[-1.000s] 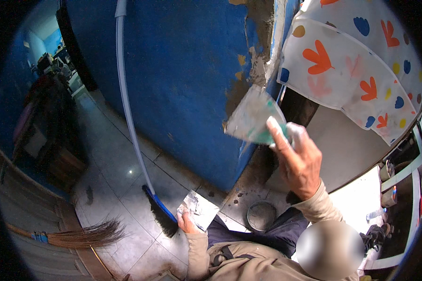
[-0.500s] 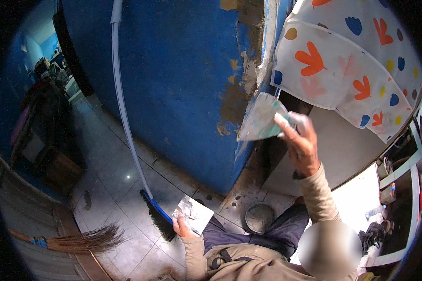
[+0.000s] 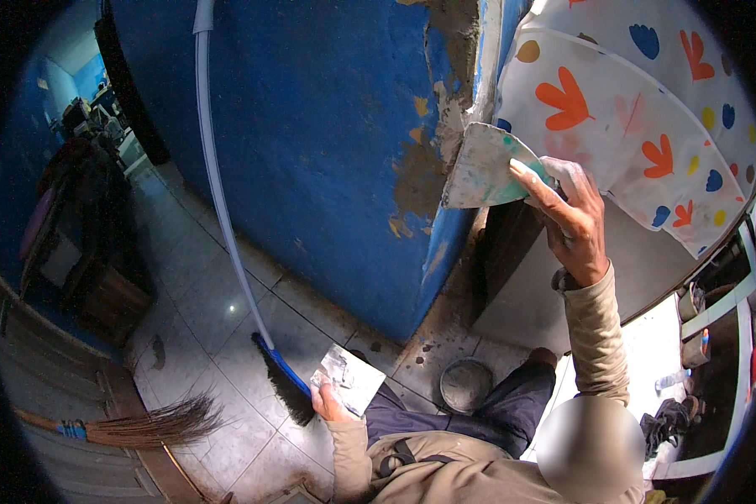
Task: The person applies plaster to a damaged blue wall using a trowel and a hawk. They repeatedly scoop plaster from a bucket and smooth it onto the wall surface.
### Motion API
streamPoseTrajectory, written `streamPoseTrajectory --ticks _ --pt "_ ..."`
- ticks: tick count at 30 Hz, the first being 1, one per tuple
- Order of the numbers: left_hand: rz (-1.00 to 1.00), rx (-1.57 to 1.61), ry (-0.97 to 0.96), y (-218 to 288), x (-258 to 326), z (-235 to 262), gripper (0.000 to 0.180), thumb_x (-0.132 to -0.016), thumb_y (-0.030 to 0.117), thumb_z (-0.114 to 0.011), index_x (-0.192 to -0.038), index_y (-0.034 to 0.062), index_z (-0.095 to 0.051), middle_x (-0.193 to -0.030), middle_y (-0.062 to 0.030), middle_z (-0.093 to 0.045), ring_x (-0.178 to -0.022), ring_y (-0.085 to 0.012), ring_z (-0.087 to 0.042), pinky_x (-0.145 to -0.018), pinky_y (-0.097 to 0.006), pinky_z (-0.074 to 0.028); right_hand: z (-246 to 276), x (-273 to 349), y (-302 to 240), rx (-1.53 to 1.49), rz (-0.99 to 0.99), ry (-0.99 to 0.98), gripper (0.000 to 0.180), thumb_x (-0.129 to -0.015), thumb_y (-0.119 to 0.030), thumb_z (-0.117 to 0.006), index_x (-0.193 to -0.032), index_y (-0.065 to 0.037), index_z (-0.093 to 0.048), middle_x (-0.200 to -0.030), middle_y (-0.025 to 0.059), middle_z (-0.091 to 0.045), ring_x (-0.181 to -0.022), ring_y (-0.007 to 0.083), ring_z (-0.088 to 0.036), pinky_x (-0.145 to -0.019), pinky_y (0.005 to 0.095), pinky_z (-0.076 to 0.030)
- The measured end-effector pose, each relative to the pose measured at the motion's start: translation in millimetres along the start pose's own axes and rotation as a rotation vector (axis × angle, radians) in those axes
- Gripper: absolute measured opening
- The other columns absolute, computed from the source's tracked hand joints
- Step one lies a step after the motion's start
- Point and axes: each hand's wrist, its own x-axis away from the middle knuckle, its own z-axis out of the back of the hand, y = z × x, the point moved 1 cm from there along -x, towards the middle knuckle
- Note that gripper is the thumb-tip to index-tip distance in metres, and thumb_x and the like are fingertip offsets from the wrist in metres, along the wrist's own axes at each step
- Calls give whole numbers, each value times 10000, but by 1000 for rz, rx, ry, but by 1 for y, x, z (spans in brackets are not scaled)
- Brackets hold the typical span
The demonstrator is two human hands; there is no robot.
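My right hand (image 3: 575,220) is raised and closed on a flat putty spreader (image 3: 487,172), whose face is smeared grey-white with green patches. The spreader's far-left edge lies at the wall corner (image 3: 455,109), where blue paint gives way to bare brown and whitish filler; whether it touches is hard to tell. Low in front of me, my left hand (image 3: 332,405) grips a small white square board (image 3: 357,382) with grey-white putty on it. Whitish residue coats my right fingertips.
A round bucket (image 3: 466,385) of grey stuff stands on the tiled floor between my legs. A blue-headed broom (image 3: 281,370) leans on the blue wall (image 3: 311,151). At left lies a straw broom (image 3: 143,427). A patterned curtain (image 3: 596,118) hangs right of the corner.
My right hand and the spreader have moved up and slightly right along the corner, and the spreader's face has turned. My left hand and the board have barely shifted.
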Motion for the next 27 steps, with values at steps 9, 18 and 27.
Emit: streamPoseTrajectory --ticks 9,18,27 --pt "59 30 58 1 1 -3 353 -932 170 -525 -1212 -40 -479 -1095 -170 -618 -902 -262 -655 -756 -365 -560 -2 3 6 36 -26 -3 569 -794 -35 -670 -1305 -279 -615 -1040 103 -626 -897 278 -621 -762 410 -530" --pt "-8 -42 -36 5 3 -9 343 -917 197 -489 -1167 -31 -544 -1084 -158 -629 -926 -262 -656 -771 -367 -560 6 -8 0 14 22 7 577 -805 -46 -669 -1312 -314 -603 -1026 92 -632 -895 268 -624 -757 407 -533" --pt "13 9 -3 5 3 -8 313 -923 155 -502 -1170 -38 -499 -1084 -177 -621 -901 -266 -663 -755 -364 -568 10 -5 13 -33 -35 18 575 -812 -57 -664 -1318 -322 -595 -1030 93 -638 -876 272 -629 -762 407 -545"
